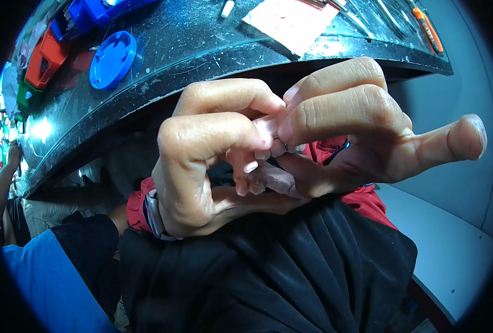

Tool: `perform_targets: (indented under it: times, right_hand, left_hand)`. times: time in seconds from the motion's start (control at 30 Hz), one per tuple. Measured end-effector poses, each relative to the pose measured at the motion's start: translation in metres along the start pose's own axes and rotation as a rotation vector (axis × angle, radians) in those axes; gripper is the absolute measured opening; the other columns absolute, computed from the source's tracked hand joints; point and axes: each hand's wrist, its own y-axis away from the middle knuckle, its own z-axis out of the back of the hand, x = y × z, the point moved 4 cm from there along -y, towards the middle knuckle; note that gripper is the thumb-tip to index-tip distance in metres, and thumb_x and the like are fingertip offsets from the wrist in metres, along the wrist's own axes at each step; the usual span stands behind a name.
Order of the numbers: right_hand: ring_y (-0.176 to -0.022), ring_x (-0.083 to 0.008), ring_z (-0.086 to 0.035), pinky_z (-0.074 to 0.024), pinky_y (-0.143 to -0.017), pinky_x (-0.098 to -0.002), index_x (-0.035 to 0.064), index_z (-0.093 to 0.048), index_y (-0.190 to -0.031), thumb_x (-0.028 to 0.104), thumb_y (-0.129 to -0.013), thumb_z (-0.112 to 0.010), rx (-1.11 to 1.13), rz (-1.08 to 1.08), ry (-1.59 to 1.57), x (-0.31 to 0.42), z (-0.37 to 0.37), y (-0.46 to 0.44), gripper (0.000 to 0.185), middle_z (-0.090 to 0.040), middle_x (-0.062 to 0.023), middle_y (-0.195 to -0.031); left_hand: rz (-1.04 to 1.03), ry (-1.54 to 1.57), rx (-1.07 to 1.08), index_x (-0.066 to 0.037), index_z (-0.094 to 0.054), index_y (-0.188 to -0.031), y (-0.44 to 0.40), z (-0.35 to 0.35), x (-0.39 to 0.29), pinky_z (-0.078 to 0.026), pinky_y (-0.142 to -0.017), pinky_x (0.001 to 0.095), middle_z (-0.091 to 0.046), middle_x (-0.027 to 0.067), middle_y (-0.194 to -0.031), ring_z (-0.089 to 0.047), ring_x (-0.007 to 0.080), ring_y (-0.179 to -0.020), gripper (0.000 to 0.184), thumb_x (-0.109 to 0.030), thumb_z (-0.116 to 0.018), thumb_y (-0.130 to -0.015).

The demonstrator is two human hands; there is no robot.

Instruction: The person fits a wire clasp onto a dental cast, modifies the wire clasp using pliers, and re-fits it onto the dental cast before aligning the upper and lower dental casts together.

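Pale pink with a slight sheen, a small piece point(257, 178) sits between the person's two hands, above the black cloth point(268, 272) over the lap and in front of the desk point(168, 64). It looks lumpy and irregular, with short rounded stubs, one tipped in a lighter tone, and browner shading low on its left side; fingers hide much of it, so its full shape cannot be told. The left hand point(188, 158) curls around and pinches it, and the right hand point(357, 125) pinches it from the other side, one digit sticking outward.
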Motion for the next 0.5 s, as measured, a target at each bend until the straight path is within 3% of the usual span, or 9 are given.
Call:
perform_targets:
  times: [0.4,0.5]
  right_hand:
    - [-0.071,-0.0225,-0.057,-0.0537,-0.059,-0.0273,0.0140,0.019,-0.145,0.002,-0.066,-0.081,0.046,0.008,-0.060,-0.0026,0.0003,-0.0013,0.128,-0.063,-0.0167,-0.083]
    - [-0.070,-0.0226,-0.057,-0.0536,-0.059,-0.0274,0.0144,0.019,-0.145,0.001,-0.066,-0.081,0.033,0.006,-0.053,-0.0025,-0.0009,-0.0011,0.128,-0.063,-0.0169,-0.083]
  left_hand:
    - [0.030,-0.014,0.019,-0.005,-0.044,-0.106,-0.0011,0.0019,-0.0006,-0.051,-0.078,0.0304,-0.051,0.0255,-0.108,-0.060,0.0216,-0.090,0.059,-0.010,-0.085,-0.064]
    - [0.079,0.136,-0.069,-0.002,-0.050,-0.099,-0.0017,0.0002,-0.0009,-0.050,-0.063,0.0224,-0.049,0.0190,-0.115,-0.059,0.0127,-0.080,0.053,-0.002,-0.086,-0.059]
